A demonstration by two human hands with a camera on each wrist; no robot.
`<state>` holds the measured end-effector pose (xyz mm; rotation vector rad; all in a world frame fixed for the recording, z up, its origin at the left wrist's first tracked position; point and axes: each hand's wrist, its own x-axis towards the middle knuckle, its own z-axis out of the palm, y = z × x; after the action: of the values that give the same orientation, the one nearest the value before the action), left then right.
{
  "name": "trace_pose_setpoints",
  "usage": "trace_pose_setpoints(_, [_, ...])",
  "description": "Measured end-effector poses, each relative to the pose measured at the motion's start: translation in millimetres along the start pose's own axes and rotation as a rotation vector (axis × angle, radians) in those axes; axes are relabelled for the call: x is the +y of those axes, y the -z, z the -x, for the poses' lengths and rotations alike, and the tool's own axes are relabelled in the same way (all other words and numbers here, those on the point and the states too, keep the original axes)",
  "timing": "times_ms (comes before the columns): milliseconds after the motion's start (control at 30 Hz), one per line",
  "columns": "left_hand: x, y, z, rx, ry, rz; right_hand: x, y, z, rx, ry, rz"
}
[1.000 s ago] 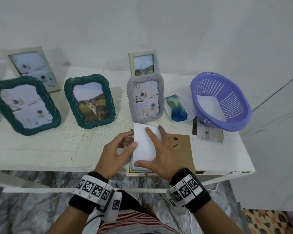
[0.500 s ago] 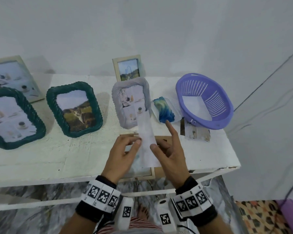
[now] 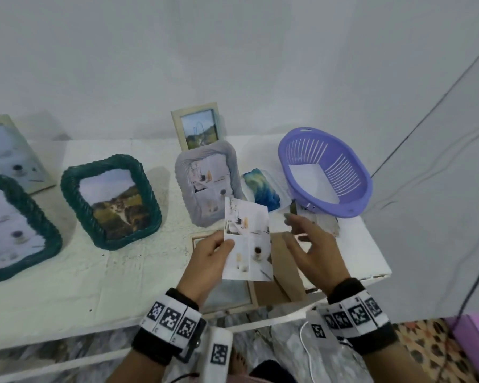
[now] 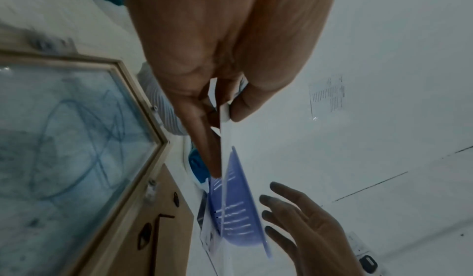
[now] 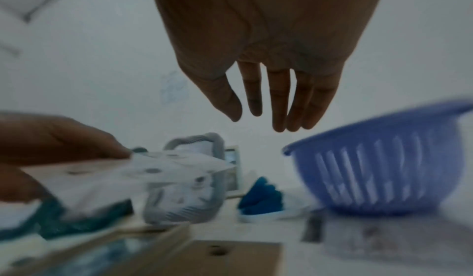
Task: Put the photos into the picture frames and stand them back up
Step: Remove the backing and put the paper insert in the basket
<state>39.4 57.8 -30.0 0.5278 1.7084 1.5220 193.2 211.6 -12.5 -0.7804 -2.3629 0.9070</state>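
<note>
The left hand (image 3: 208, 258) is pinching the photo (image 3: 248, 241) by its left edge, lifting it picture side up above the face-down frame (image 3: 227, 295). Just right of the photo, the right hand (image 3: 313, 255) is hovering with fingers spread, gripping nothing.

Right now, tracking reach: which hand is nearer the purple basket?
Right. The right hand hovers open just in front of the purple basket; the left hand pinches the photo, farther left.
</note>
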Motion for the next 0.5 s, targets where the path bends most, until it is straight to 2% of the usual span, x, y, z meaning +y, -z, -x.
trace_pose_setpoints(100, [3.6,-7.2,-7.7,-0.004,0.018,-0.019,31.1,23.9,-21.2,0.107,0.077,0.429])
trace_pose_setpoints(233, [6.6,-27.4,-24.6,0.01,0.014,-0.055,68.0,53.5,-47.2,0.007,-0.004,0.754])
trace_pose_setpoints(300, [9.6,-41.9,-34.8,0.018,0.038,-0.058,79.7,63.3,-53.9,-0.034,-0.017,0.795])
trace_pose_setpoints(500, [6.1,-91.5,-66.7,0.08,0.1,-0.062,97.7,99.3,-76.5,-0.004,0.199,0.635])
